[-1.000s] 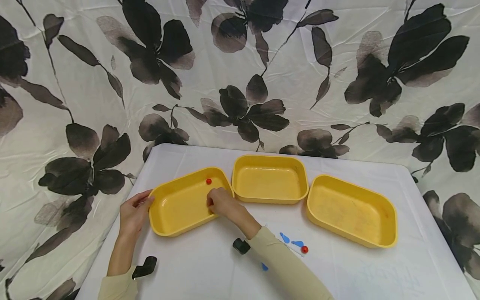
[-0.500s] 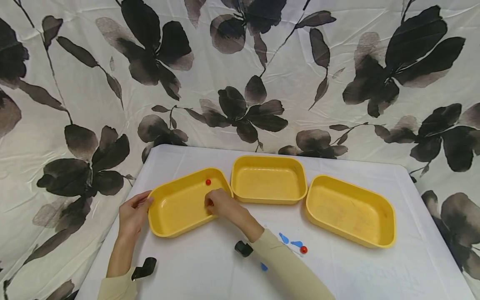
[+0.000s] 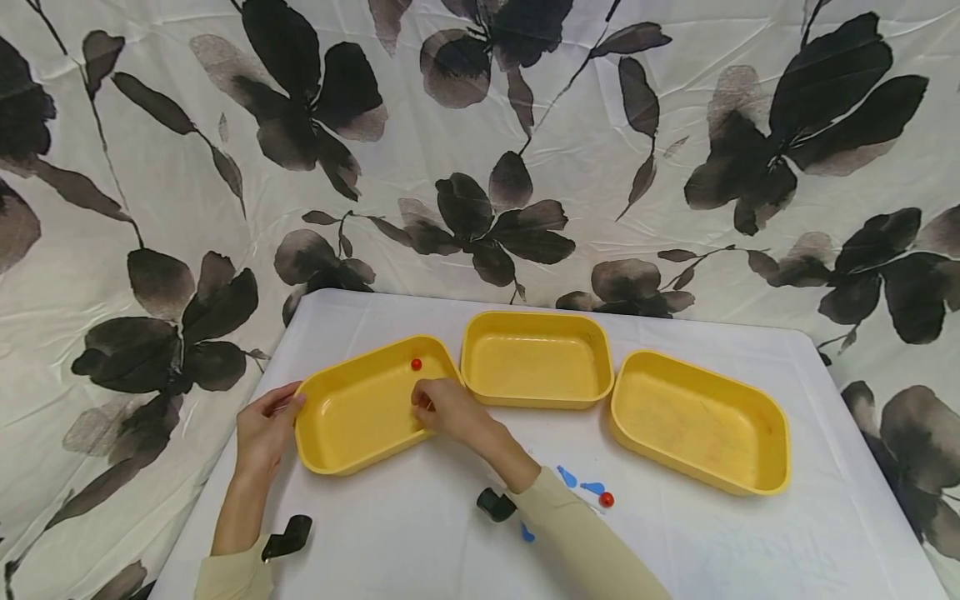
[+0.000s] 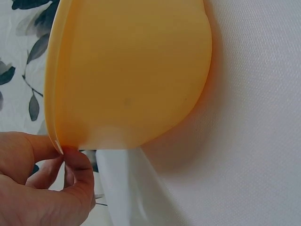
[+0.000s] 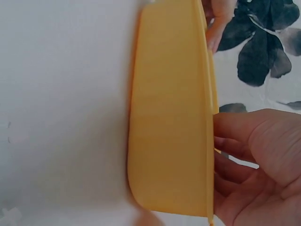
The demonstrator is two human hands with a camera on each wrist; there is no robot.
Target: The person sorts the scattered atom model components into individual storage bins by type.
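My left hand [image 3: 262, 433] pinches the rim of the leftmost yellow tray [image 3: 348, 412] at its left end. In the left wrist view, the thumb and fingertips of the left hand [image 4: 42, 183] meet at that rim. Over the tray's right part is my right hand [image 3: 453, 408], bent down with its fingers curled inward. In the right wrist view, the tray wall [image 5: 169, 113] hides the fingertips of the right hand [image 5: 268, 150], so whether they hold anything is not visible. A small red ball [image 3: 416, 364] lies in this tray, just beyond the right hand.
A middle yellow tray [image 3: 536, 367] and a right yellow tray [image 3: 705, 425] stand alongside. On the white cloth [image 3: 390, 533], near the right sleeve, lie another red ball [image 3: 606, 499] and several blue drop-shaped pieces [image 3: 592, 487]. Floral fabric [image 3: 480, 150] hangs behind.
My right wrist and forearm have shifted slightly right and down, and the fingers have turned a little within the tray. The left hand keeps its place on the rim.
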